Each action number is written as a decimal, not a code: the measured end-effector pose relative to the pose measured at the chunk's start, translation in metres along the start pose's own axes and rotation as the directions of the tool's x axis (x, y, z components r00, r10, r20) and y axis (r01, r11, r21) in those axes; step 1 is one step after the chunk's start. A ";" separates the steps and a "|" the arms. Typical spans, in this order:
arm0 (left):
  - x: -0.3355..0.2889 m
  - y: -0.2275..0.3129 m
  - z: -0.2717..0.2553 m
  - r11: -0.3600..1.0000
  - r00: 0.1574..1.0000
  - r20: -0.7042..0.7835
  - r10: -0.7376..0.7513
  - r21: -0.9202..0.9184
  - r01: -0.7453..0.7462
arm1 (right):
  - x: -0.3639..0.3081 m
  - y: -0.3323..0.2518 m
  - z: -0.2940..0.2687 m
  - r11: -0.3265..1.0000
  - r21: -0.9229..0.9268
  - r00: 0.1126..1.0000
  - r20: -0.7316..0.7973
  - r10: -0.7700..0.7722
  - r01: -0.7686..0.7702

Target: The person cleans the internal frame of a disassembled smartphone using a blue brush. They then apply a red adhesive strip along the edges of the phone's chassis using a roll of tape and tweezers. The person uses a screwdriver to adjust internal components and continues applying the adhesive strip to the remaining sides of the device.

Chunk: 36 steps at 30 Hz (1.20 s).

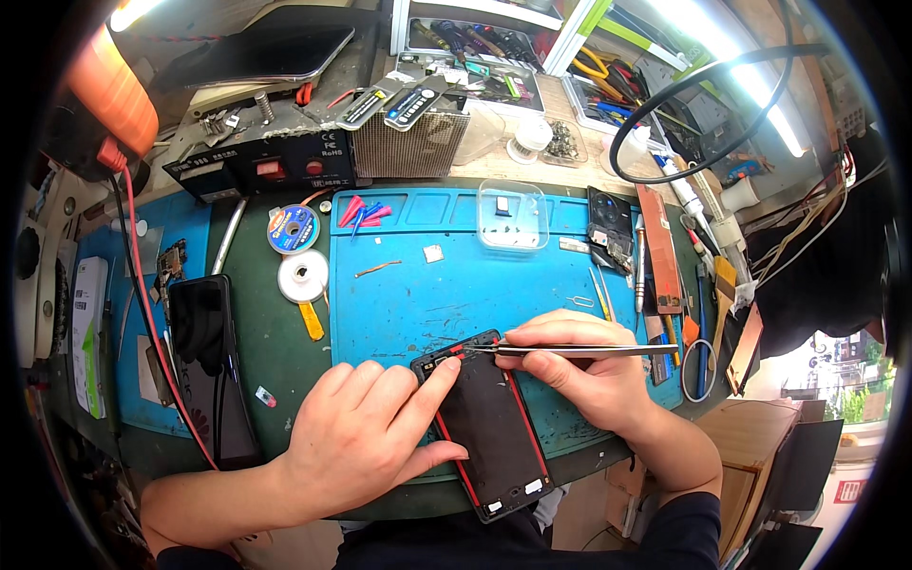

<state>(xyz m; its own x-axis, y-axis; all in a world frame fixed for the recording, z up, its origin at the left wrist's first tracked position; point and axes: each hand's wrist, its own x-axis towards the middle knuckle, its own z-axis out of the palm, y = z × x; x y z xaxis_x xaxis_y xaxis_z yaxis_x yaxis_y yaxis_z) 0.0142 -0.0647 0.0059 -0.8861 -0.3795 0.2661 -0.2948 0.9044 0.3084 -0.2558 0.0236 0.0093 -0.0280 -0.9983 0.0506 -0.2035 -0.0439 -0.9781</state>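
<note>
A black phone frame (pixel 496 427) with red strips along its inner edges lies tilted at the near edge of the blue mat. My left hand (pixel 356 432) steadies it: the index fingertip presses by the red strip near the top, and the thumb rests over the left side. Metal tweezers (pixel 608 351) are pinched in my right hand (pixel 594 380), held nearly level. Their tips reach the top end of the frame, close to my left index finger. Anything small between the tips is too fine to make out.
On the blue mat (pixel 418 285) stands a clear plastic box (pixel 513 217) with small parts. Left of it are solder spools (pixel 303 275) and a dark phone (pixel 211 366). Knives, brushes (pixel 725 280) and other tools line the right. A black power unit (pixel 261 166) stands behind.
</note>
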 end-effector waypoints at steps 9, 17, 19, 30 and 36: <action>0.000 0.000 0.000 1.000 1.000 -0.003 0.002 -0.002 -0.002 | 0.000 0.000 -0.001 1.000 -0.024 1.000 0.020 -0.004 0.004; 0.001 0.000 -0.001 1.000 1.000 -0.003 0.001 -0.001 -0.001 | 0.000 0.002 -0.001 0.999 -0.034 1.000 0.015 -0.012 0.013; 0.001 0.000 0.000 1.000 1.000 -0.006 0.005 0.001 -0.005 | 0.000 0.000 0.000 1.000 -0.023 1.000 0.014 -0.010 0.011; 0.001 0.000 0.003 0.967 0.954 -0.293 0.069 -0.217 -0.137 | -0.001 -0.005 -0.008 0.992 0.062 0.963 0.240 -0.123 0.111; -0.004 0.000 -0.003 0.951 0.972 -0.225 0.063 -0.283 -0.127 | -0.004 -0.006 -0.009 0.991 0.130 0.990 0.140 -0.001 -0.018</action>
<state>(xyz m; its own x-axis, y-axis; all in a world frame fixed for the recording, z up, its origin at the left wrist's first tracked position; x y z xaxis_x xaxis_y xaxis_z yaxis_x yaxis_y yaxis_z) 0.0193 -0.0634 0.0080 -0.7993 -0.3563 0.4839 -0.0668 0.8529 0.5177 -0.2636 0.0279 0.0173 0.1094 -0.9937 0.0224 -0.0741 -0.0306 -0.9968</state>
